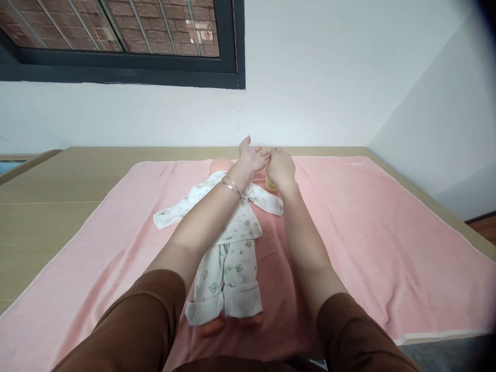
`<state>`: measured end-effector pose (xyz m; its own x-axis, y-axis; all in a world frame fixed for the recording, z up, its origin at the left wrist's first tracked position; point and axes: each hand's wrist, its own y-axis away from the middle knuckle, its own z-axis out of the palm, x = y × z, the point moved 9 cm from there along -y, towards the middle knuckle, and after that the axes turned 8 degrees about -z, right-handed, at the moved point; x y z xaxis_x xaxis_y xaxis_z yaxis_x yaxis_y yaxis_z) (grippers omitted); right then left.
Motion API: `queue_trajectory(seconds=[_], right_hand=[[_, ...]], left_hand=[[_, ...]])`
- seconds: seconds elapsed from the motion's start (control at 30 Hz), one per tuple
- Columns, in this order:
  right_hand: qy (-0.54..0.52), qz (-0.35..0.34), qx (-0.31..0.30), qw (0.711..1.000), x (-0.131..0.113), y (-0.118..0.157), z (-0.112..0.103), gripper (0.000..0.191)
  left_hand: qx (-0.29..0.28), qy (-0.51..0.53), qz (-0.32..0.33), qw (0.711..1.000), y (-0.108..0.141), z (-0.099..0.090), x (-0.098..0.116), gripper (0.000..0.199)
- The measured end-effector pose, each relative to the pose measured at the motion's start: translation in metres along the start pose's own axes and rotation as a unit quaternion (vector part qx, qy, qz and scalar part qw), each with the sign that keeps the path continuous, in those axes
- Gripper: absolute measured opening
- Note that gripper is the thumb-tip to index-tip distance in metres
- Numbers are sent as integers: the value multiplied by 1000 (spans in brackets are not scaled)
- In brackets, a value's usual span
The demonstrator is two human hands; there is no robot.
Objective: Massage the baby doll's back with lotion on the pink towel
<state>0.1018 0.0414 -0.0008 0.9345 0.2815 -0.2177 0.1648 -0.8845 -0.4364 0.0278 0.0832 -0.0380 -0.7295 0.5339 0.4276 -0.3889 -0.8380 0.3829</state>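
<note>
My left hand (252, 157) is held palm up with its fingers apart, and nothing can be made out in it. Right beside its fingertips, my right hand (281, 166) is curled closed around a small bottle (271, 184). Only the bottle's pale yellow lower end shows below the fingers; its top is hidden. Beneath my left forearm a baby doll (242, 222) lies on its back, in a white printed top and trousers with turned-up cuffs. The doll's head (220, 165) is partly covered by my left wrist. One doll sleeve (267, 199) stretches out close to the bottle.
A creased pink blanket (349, 232) lies under the doll, over a light wooden surface (50, 222). Behind stands a white wall (302, 77) with a dark-framed, barred window (135, 62). Another wall rises at the right.
</note>
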Motion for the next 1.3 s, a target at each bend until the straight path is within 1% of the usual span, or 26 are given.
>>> queue_trajectory(seconds=[0.17, 0.23, 0.3, 0.37, 0.47, 0.53, 0.6, 0.73, 0.9, 1.0, 1.07, 1.13, 1.2, 1.23, 1.3], right_hand=[[22, 27, -20, 999, 0, -6, 2, 45], [46, 26, -23, 998, -4, -9, 4, 47], [69, 29, -22, 997, -6, -11, 7, 49], [88, 34, -17, 995, -7, -12, 9, 50], [114, 43, -7, 993, -6, -15, 10, 49], [123, 56, -3, 991, -4, -16, 11, 47], [126, 71, -1, 990, 0, -17, 13, 47], [126, 76, 16, 989, 1, -17, 15, 50], [97, 91, 11, 991, 4, -11, 15, 59], [74, 95, 9, 993, 11, -9, 12, 62], [48, 93, -3, 995, 17, -9, 11, 64], [9, 88, -12, 996, 18, -6, 6, 64], [-39, 81, 7, 996, 8, 1, -9, 61], [-66, 73, 30, 995, -4, 8, -20, 60], [-121, 24, 100, 987, -42, 25, -48, 63]], left_hand=[[-11, -68, -7, 998, 8, -2, 5, 89], [-8, -97, -3, 995, 15, -8, 10, 88], [-15, -115, 1, 993, 29, -17, 14, 85], [-42, -125, 6, 991, 49, -28, 18, 81], [-94, -138, 24, 986, 88, -44, 24, 73], [-101, -154, 53, 982, 115, -55, 32, 66], [-87, -174, 80, 978, 137, -63, 39, 61], [-68, -181, 105, 976, 169, -65, 49, 57], [-56, -163, 155, 973, 193, -64, 61, 52], [-64, -172, 150, 972, 205, -66, 64, 51], [-71, -190, 138, 970, 214, -67, 67, 51], [-75, -206, 138, 966, 224, -67, 72, 50], [-66, -221, 147, 962, 234, -68, 76, 51], [-62, -228, 147, 961, 238, -67, 75, 52], [-58, -243, 130, 959, 242, -65, 65, 53]])
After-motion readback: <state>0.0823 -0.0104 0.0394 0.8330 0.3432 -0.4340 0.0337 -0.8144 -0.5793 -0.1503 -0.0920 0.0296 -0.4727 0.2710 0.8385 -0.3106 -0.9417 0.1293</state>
